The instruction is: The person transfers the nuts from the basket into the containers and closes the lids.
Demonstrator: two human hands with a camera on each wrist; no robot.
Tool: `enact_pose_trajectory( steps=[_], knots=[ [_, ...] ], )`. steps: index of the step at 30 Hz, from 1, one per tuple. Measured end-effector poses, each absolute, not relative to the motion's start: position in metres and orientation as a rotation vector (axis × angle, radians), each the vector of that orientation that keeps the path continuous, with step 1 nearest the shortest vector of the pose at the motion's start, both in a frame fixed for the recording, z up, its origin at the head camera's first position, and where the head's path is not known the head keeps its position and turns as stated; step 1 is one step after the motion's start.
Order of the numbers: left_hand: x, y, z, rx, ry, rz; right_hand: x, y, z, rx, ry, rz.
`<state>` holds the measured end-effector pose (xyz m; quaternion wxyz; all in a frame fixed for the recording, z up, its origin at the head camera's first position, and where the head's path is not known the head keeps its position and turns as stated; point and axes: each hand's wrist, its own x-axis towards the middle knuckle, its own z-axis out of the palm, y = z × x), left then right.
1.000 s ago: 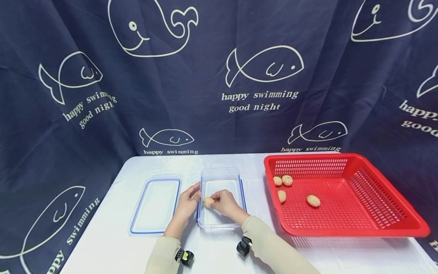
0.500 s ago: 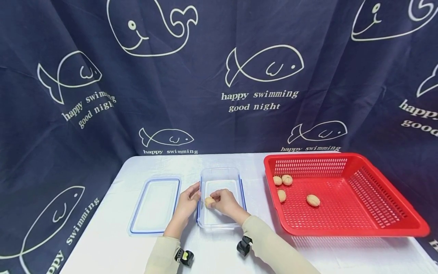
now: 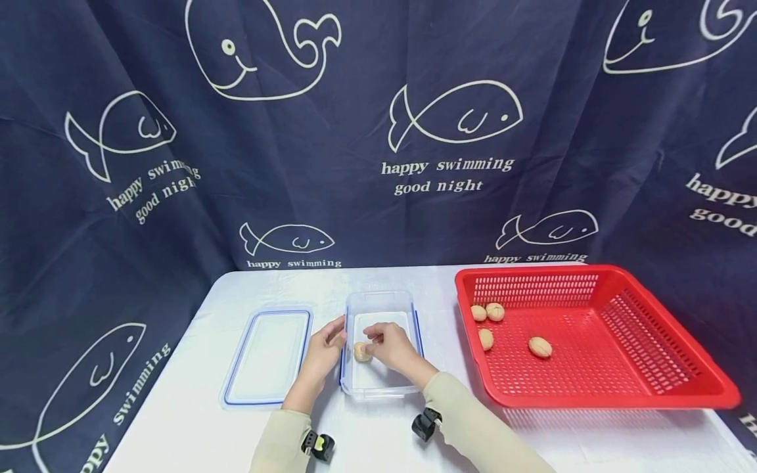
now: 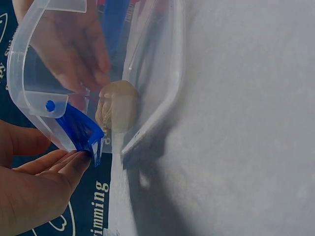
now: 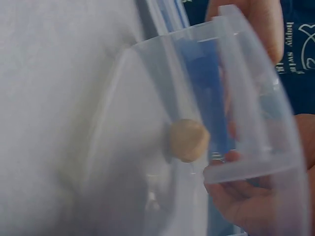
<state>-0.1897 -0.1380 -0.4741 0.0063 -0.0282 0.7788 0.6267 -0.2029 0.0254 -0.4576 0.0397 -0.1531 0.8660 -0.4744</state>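
A walnut lies on the floor of the clear plastic storage box, against its left wall. My right hand is inside the box just over the nut, thumb and fingers parted. In the right wrist view the walnut sits apart from the fingers. My left hand holds the box at its left side. In the left wrist view its fingertips are at the blue latch, with the thumb near the rim. The box wall blurs part of the right hand.
The blue-edged lid lies flat left of the box. To the right stands a red plastic basket with several walnuts; one walnut lies away from the others. A white cloth covers the table, before a dark blue curtain.
The right hand's fingers have let go of the walnut and risen slightly off it; the nut has settled lower in the box. The left hand stays at the box's side.
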Motion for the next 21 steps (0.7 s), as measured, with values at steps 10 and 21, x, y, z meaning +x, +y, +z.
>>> enact_pose_trajectory(
  steps=[10,21],
  knots=[
    [-0.185,-0.138,-0.478,-0.082,2.448,1.950,-0.192,0.032,-0.435,-0.618,2.680,-1.514],
    [-0.188,-0.139,-0.476,-0.067,2.454,1.957,-0.177,0.048,-0.397,-0.749,2.740,-1.585]
  ],
)
